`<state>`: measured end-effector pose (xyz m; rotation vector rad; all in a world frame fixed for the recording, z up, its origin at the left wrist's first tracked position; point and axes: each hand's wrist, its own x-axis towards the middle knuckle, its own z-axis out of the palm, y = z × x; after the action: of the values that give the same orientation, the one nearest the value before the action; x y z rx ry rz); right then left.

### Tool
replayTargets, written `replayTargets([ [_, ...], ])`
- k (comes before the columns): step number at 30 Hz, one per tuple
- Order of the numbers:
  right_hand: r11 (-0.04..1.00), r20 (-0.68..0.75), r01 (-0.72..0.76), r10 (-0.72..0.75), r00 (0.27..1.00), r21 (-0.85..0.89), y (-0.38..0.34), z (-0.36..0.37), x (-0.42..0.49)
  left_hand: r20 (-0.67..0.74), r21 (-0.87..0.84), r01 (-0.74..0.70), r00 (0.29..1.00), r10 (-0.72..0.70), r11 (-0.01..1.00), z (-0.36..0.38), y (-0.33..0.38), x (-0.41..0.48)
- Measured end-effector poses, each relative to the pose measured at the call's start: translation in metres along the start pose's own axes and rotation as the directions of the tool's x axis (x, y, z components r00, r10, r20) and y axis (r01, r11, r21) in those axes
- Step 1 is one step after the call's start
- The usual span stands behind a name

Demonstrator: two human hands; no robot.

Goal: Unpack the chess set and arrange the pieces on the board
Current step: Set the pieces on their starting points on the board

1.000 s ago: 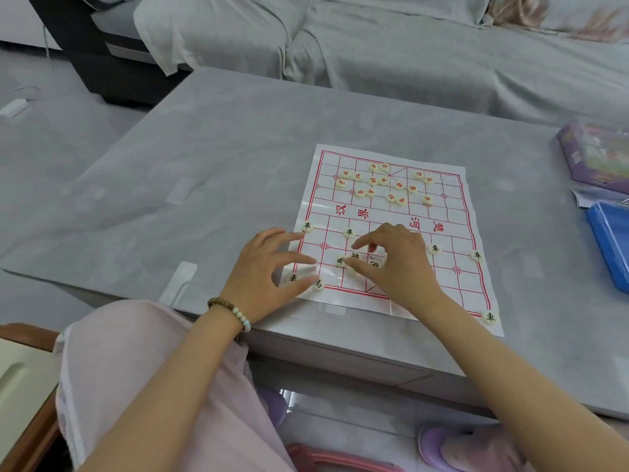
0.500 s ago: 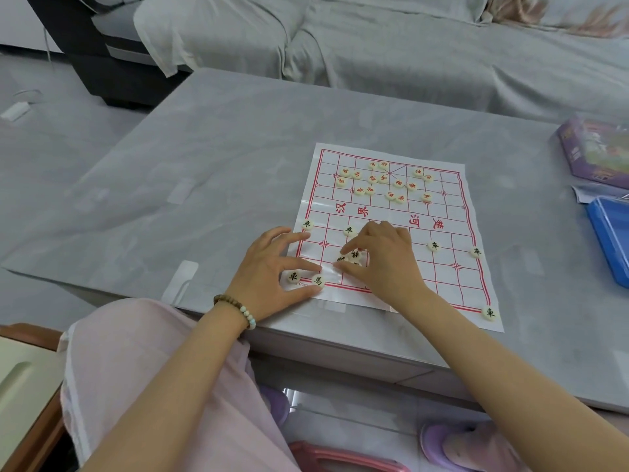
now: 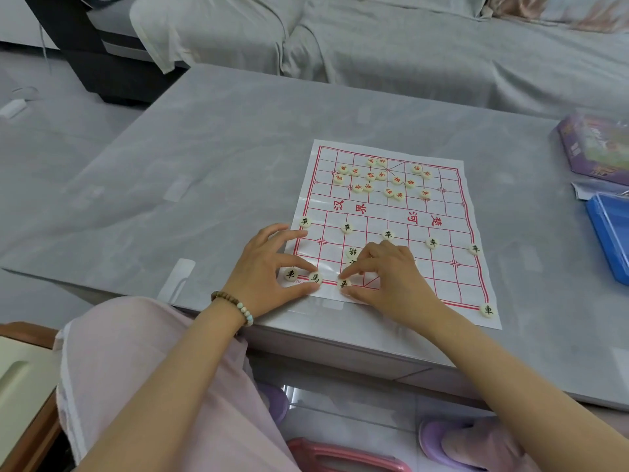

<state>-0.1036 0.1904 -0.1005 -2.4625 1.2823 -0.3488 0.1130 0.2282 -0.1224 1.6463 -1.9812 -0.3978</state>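
Note:
A white paper board [image 3: 442, 212] with red grid lines lies on the grey table [image 3: 204, 185]. Several red-lettered round pieces [image 3: 371, 175] sit bunched at its far end. Black-lettered pieces stand along the near half, with one at each near corner [image 3: 290, 274] [image 3: 487, 310]. My right hand [image 3: 391, 277] pinches a black piece [image 3: 344, 284] on the near edge line between index finger and thumb. My left hand [image 3: 272, 267] rests on the board's near left corner, its fingers spread around another black piece [image 3: 315, 277]. A few pieces [image 3: 353, 252] lie partly hidden behind my right fingers.
A blue plastic box [image 3: 612, 233] and a purple box [image 3: 595, 148] sit at the table's right edge. A grey-covered sofa [image 3: 374, 39] runs behind the table. My knees, a pink stool and purple slippers are below the near edge.
My right hand has moved toward me and left, bringing a black piece down to the near edge line. My left hand has stayed on the board's corner.

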Motion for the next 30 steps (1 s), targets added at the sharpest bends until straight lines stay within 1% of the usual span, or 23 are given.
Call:
replayTargets([
  [5,1.000,-0.026,0.009,-0.008,1.000,0.012,-0.002,0.003,0.002,0.013,0.009,0.005,1.000,-0.006,1.000,0.000,0.001,0.000],
  [9,1.000,-0.020,0.008,-0.007,1.000,0.026,0.000,0.005,0.001,0.020,0.013,0.006,1.000,-0.007,1.000,0.001,-0.001,0.000],
  [11,0.998,-0.032,0.012,-0.010,0.999,0.061,0.002,0.002,0.000,0.021,0.013,-0.007,1.000,0.006,1.000,0.001,-0.002,0.000],
  [12,0.993,-0.054,-0.007,0.014,0.998,0.118,0.005,-0.003,0.000,0.020,0.009,-0.013,1.000,0.013,1.000,0.002,-0.003,-0.001],
  [14,0.962,-0.115,-0.074,0.108,0.988,0.264,0.013,-0.019,0.000,0.005,-0.009,-0.010,1.000,0.010,1.000,0.001,-0.003,0.000],
  [16,0.942,-0.183,-0.132,0.195,0.964,0.309,0.027,-0.035,-0.002,-0.022,-0.025,0.004,1.000,-0.004,1.000,0.000,-0.001,0.002],
  [19,0.933,-0.205,-0.212,0.278,0.939,0.292,0.046,-0.053,-0.007,-0.062,-0.038,-0.015,0.998,0.012,0.999,-0.001,0.007,0.011],
  [21,0.937,-0.171,-0.231,0.281,0.944,0.263,0.052,-0.056,-0.012,-0.068,-0.009,-0.031,0.997,0.030,0.999,0.001,0.014,0.016],
  [23,0.952,-0.124,-0.225,0.254,0.959,0.208,0.052,-0.052,-0.015,-0.046,0.054,-0.033,0.998,0.035,0.998,0.005,0.023,0.020],
  [26,0.973,-0.075,-0.220,0.225,0.972,0.069,0.046,-0.037,-0.014,0.008,0.114,-0.024,1.000,0.023,0.993,0.011,0.033,0.023],
  [28,0.977,-0.084,-0.207,0.201,0.976,-0.060,0.042,-0.029,-0.011,0.026,0.137,-0.030,0.999,0.027,0.990,0.014,0.035,0.024],
  [30,0.975,-0.108,-0.184,0.171,0.979,-0.123,0.038,-0.024,-0.009,0.037,0.161,-0.053,0.998,0.048,0.985,0.015,0.035,0.022],
])
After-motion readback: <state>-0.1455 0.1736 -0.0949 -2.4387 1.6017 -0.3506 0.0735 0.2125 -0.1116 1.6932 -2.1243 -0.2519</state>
